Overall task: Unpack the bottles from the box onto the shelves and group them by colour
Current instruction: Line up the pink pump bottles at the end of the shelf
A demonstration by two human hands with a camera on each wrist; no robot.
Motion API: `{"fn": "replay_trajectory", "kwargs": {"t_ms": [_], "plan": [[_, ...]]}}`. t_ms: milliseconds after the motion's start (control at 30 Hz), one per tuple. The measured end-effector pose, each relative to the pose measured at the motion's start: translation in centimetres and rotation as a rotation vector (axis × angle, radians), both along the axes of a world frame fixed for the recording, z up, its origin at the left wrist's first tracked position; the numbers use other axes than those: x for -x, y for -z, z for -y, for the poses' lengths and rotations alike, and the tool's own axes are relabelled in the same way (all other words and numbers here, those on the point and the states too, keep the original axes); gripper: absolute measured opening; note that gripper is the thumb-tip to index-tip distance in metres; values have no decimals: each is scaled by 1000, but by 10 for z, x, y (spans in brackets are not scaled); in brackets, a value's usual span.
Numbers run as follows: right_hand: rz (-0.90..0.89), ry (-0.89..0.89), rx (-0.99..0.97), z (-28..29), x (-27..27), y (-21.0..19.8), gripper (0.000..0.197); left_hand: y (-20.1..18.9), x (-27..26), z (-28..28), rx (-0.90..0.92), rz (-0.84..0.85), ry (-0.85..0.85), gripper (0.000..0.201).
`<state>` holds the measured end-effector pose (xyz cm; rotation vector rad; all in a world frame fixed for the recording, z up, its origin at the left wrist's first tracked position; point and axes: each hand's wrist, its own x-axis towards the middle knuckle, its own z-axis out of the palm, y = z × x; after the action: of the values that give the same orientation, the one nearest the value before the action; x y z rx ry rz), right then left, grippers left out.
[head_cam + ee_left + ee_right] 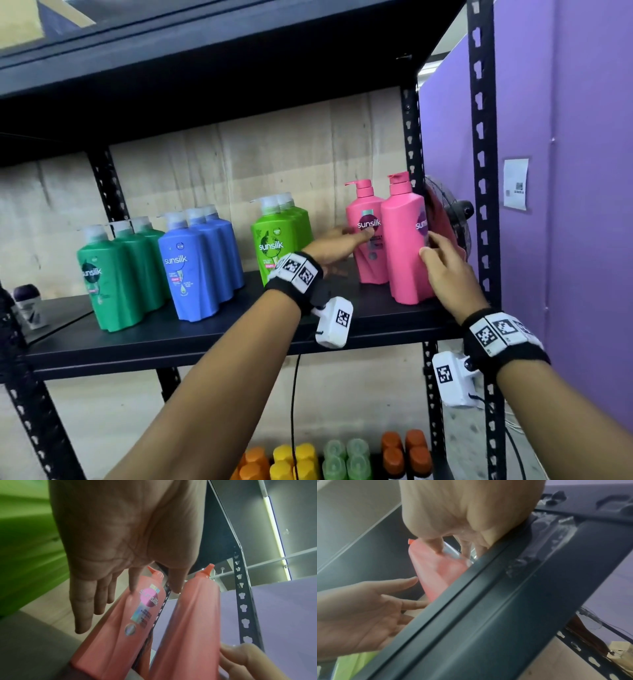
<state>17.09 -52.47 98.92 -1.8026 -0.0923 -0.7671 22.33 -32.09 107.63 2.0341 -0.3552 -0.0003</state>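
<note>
Two pink bottles stand side by side at the right end of the black shelf [205,335]. My right hand [442,260] holds the nearer pink bottle [404,246] by its right edge, thumb on the front and fingers round the side. In the right wrist view the right hand [462,520] pinches this pink bottle [435,577] from above. My left hand [356,236] is flat, its straight fingers touching the rear pink bottle [370,267] at the label. The left wrist view shows the left hand [106,574] spread over the rear bottle [120,635], the nearer bottle [188,622] beside it.
Light green bottles [277,240], blue bottles [195,267] and dark green bottles [109,277] stand in groups to the left. The black upright post [483,171] and a fan [452,219] flank the pink bottles on the right. Bottles with orange, yellow and green caps [342,459] fill the lower shelf.
</note>
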Motion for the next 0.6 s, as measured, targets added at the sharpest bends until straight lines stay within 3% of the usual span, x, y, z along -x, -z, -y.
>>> {"fn": "replay_trajectory", "kwargs": {"t_ms": [167, 333, 500, 600], "plan": [[-26, -74, 106, 0, 1, -1, 62, 41, 1, -10, 12, 79, 163, 85], [-78, -65, 243, -2, 10, -3, 71, 70, 4, -7, 55, 159, 97, 110], [-128, -242, 94, -10, 19, -14, 40, 82, 7, -6, 127, 201, 38, 111], [-143, -244, 99, -9, 15, -13, 43, 83, 9, -7, 130, 212, 35, 110]]}}
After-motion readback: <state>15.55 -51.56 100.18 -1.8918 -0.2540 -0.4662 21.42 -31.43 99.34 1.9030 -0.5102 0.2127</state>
